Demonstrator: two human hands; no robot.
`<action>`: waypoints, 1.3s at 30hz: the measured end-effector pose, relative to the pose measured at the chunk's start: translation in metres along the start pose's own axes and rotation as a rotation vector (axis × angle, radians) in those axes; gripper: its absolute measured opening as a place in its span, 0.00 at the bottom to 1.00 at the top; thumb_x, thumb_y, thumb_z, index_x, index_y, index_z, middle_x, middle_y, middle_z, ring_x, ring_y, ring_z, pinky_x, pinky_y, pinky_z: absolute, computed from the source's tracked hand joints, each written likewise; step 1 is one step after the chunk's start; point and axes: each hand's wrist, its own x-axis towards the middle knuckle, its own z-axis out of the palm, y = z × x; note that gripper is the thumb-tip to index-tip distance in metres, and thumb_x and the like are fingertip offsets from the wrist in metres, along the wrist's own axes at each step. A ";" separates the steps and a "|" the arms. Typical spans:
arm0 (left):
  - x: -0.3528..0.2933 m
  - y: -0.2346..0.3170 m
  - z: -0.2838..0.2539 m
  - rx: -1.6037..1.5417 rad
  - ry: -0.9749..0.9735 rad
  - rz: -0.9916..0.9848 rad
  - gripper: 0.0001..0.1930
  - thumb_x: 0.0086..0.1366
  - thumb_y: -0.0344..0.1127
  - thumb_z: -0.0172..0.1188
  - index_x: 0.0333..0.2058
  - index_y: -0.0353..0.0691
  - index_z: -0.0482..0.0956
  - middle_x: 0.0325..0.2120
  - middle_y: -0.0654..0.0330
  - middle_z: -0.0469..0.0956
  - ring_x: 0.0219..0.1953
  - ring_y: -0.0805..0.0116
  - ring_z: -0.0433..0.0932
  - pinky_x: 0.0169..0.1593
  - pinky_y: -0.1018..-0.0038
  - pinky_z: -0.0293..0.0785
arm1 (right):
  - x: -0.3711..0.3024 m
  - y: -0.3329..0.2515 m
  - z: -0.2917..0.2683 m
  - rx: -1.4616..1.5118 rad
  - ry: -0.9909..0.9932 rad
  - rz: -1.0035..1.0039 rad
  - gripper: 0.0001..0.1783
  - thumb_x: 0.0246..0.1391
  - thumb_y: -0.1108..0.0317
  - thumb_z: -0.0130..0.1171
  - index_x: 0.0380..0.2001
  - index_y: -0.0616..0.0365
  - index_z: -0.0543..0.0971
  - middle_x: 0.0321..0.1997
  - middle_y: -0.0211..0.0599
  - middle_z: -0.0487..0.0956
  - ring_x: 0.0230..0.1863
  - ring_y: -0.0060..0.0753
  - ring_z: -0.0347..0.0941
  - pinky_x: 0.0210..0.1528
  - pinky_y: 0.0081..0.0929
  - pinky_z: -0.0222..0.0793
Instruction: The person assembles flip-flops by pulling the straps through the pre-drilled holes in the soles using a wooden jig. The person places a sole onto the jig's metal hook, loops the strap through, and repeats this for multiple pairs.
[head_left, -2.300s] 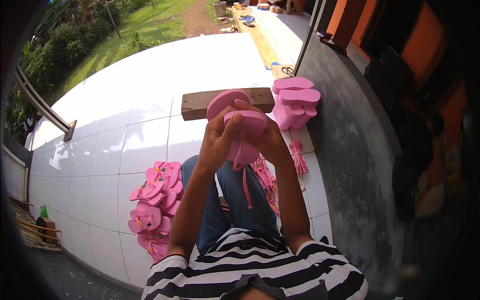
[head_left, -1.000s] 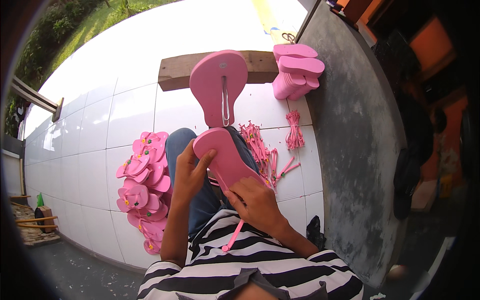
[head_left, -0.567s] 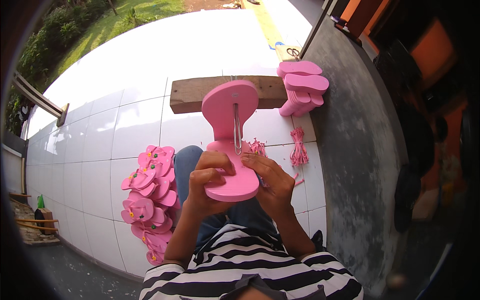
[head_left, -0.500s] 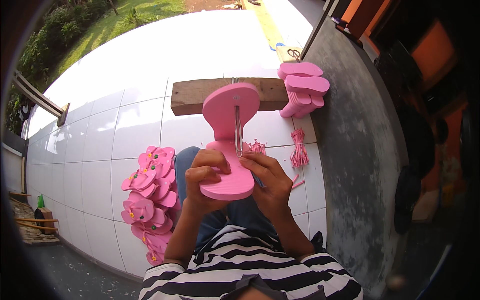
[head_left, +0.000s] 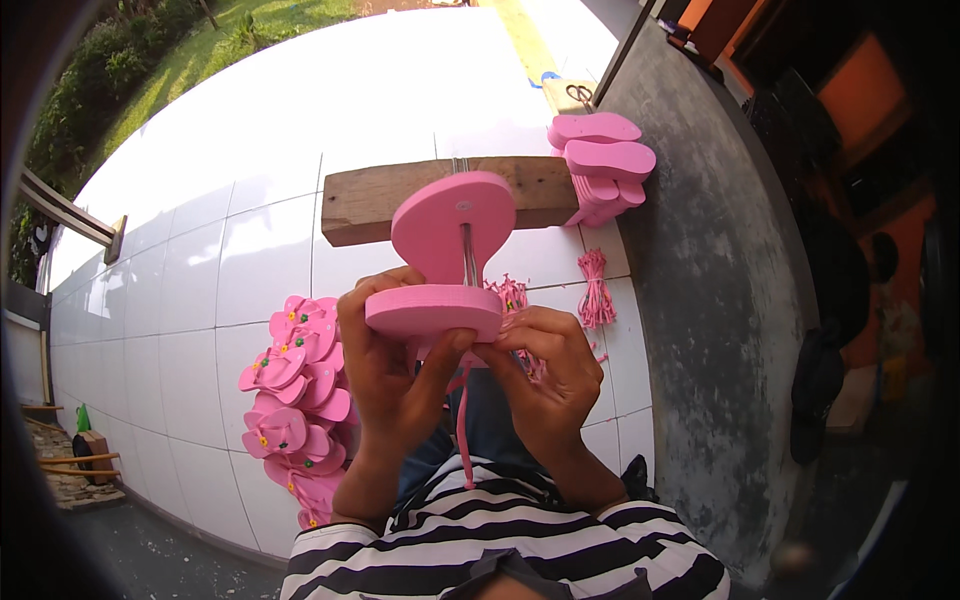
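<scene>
A pink foam flip-flop sole point(head_left: 455, 222) is bent, its far end standing up against a wooden block. A thin metal hook point(head_left: 470, 255) passes through it and spans the bend. My left hand point(head_left: 385, 350) is closed round the near end of the sole, thumb in front and fingers behind. My right hand point(head_left: 550, 375) is closed at the right edge of that end, thumb and fingertips pressed together there; what they pinch is partly hidden. A pink strap point(head_left: 463, 430) hangs from beneath the sole toward my lap.
The wooden block point(head_left: 350, 205) lies across the white tiled floor point(head_left: 200, 370). Finished pink flip-flops with small flowers point(head_left: 285, 425) are heaped at the left. Pink soles point(head_left: 610, 158) are stacked at the block's right end, near scissors point(head_left: 580, 95). A tied bundle of pink straps point(head_left: 595, 290) lies at the right.
The sole's near end has tipped up, so its thick edge faces me. My left thumb has come round to the front. The hanging pink strap now shows below.
</scene>
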 end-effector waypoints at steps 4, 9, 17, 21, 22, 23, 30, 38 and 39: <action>0.023 -0.001 0.000 0.502 -0.037 0.179 0.30 0.57 0.35 0.71 0.54 0.37 0.65 0.61 0.46 0.58 0.62 0.51 0.59 0.59 0.59 0.64 | 0.012 0.008 0.001 -0.124 0.019 -0.011 0.11 0.47 0.76 0.71 0.34 0.59 0.80 0.31 0.36 0.79 0.34 0.33 0.77 0.34 0.29 0.72; 0.070 -0.041 0.009 0.643 0.125 0.436 0.34 0.57 0.39 0.71 0.58 0.38 0.63 0.66 0.45 0.53 0.67 0.46 0.53 0.63 0.57 0.57 | 0.050 0.047 0.034 0.116 0.007 0.189 0.10 0.53 0.67 0.68 0.31 0.60 0.78 0.30 0.36 0.76 0.29 0.32 0.71 0.31 0.28 0.67; 0.002 -0.063 -0.032 0.598 0.134 0.673 0.17 0.62 0.32 0.62 0.49 0.40 0.72 0.44 0.52 0.73 0.49 0.56 0.72 0.52 0.63 0.66 | -0.056 0.071 0.041 0.006 -0.178 0.363 0.29 0.51 0.52 0.69 0.47 0.60 0.70 0.44 0.39 0.73 0.44 0.35 0.71 0.41 0.32 0.69; -0.061 -0.062 -0.041 0.795 -0.656 0.466 0.10 0.56 0.38 0.67 0.37 0.48 0.81 0.44 0.66 0.79 0.52 0.65 0.73 0.56 0.60 0.63 | -0.145 0.088 0.022 0.248 -0.619 0.514 0.21 0.59 0.54 0.62 0.41 0.64 0.76 0.32 0.38 0.78 0.35 0.33 0.76 0.40 0.32 0.71; -0.070 -0.065 -0.040 0.840 -0.774 0.438 0.09 0.54 0.39 0.68 0.35 0.50 0.83 0.44 0.70 0.80 0.52 0.67 0.74 0.56 0.60 0.62 | -0.155 0.089 0.007 0.294 -0.681 0.585 0.19 0.61 0.56 0.61 0.40 0.65 0.76 0.28 0.37 0.77 0.33 0.31 0.76 0.39 0.30 0.71; -0.075 -0.061 -0.042 0.889 -0.773 0.413 0.10 0.54 0.41 0.68 0.36 0.52 0.83 0.44 0.71 0.80 0.53 0.68 0.73 0.56 0.59 0.61 | -0.156 0.086 -0.007 0.346 -0.746 0.655 0.18 0.62 0.57 0.59 0.39 0.65 0.77 0.25 0.36 0.77 0.30 0.29 0.76 0.37 0.29 0.71; -0.075 -0.062 -0.018 0.945 -0.520 0.557 0.12 0.52 0.37 0.69 0.38 0.51 0.85 0.39 0.71 0.80 0.42 0.71 0.77 0.47 0.69 0.66 | -0.093 0.070 -0.066 0.336 -0.264 0.777 0.12 0.61 0.65 0.63 0.41 0.63 0.79 0.32 0.31 0.80 0.32 0.19 0.76 0.34 0.17 0.71; -0.069 -0.071 0.030 0.800 -0.078 0.453 0.16 0.47 0.28 0.69 0.38 0.46 0.85 0.41 0.67 0.80 0.39 0.68 0.76 0.41 0.70 0.70 | -0.047 0.029 0.003 0.548 0.263 0.489 0.12 0.66 0.67 0.56 0.46 0.65 0.78 0.42 0.34 0.80 0.44 0.21 0.75 0.53 0.22 0.70; -0.069 -0.068 0.029 0.805 -0.073 0.464 0.16 0.48 0.27 0.68 0.39 0.45 0.85 0.42 0.65 0.80 0.40 0.66 0.76 0.42 0.69 0.71 | -0.039 0.022 0.006 0.545 0.255 0.450 0.12 0.67 0.66 0.55 0.45 0.65 0.78 0.41 0.34 0.80 0.42 0.20 0.74 0.51 0.21 0.70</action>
